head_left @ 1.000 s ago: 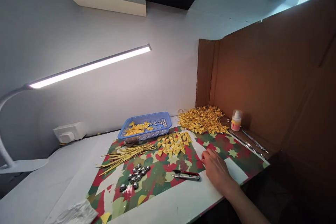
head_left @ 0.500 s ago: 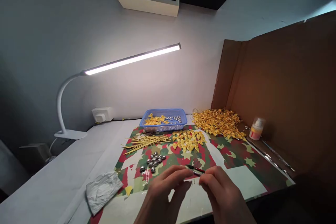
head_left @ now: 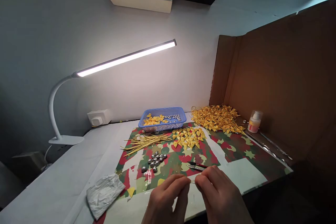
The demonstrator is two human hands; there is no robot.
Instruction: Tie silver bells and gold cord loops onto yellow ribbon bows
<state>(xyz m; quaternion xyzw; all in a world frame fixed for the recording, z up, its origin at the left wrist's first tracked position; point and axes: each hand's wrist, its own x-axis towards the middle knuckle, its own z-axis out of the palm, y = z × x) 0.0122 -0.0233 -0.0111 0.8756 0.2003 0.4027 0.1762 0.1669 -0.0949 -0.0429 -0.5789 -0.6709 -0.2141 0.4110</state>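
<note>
Surface: white desk (head_left: 86,154) against a grey wall; camouflage-star mat (head_left: 236,147) under a desk lamp (head_left: 126,57).
Left hand (head_left: 168,199): thumb and forefinger pinched shut on a thin strand (head_left: 193,182).
Right hand (head_left: 222,197): same pinch, opposite end.
Strand: too fine to identify; held above the mat's near edge.
Adjacent: thread snips (head_left: 197,166) just beyond the fingertips; silver bells (head_left: 154,161) near.
Technique: probably best kept taut, lit, clear of the snips.

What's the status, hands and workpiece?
Left hand and right hand pinched together on a thin piece, too small to identify. Snips lie just beyond, untouched. Nothing in the way.
</note>
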